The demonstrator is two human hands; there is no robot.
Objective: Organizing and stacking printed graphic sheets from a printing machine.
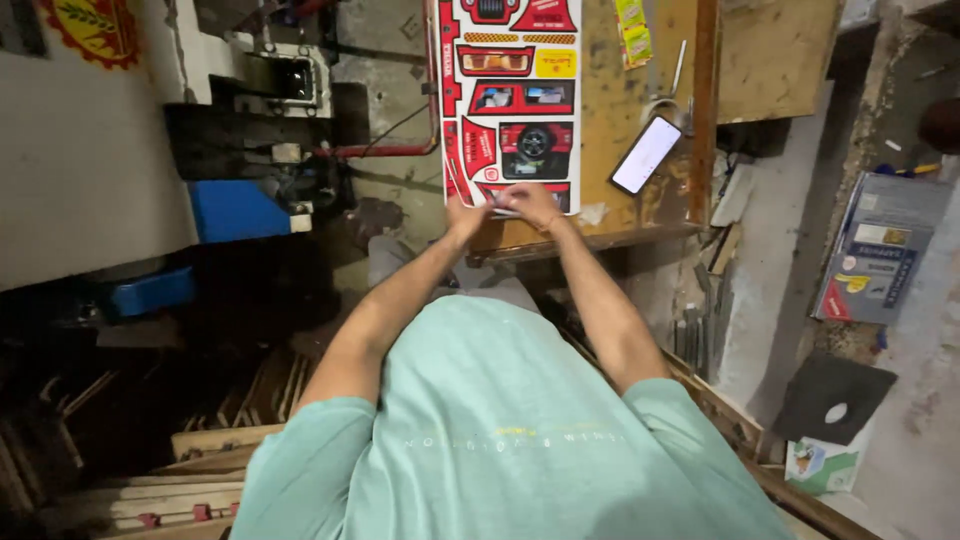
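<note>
A printed card sheet (512, 90) in red and white, with pictures of car parts, lies on a wooden work board (620, 160). My left hand (467, 214) rests on the sheet's near left corner. My right hand (532, 205) sits at its near edge, fingers curled over the card. Both hands meet at the sheet's bottom edge, and a small pale piece shows between them. What exactly the fingers pinch is hidden. My arms reach out from a mint green shirt.
A phone (646, 154) with a lit white screen lies on the board to the right of the sheet. A blue and black machine (240, 190) stands to the left. Wooden slats (200, 460) lie below left. Boxes (875, 250) lean against the right wall.
</note>
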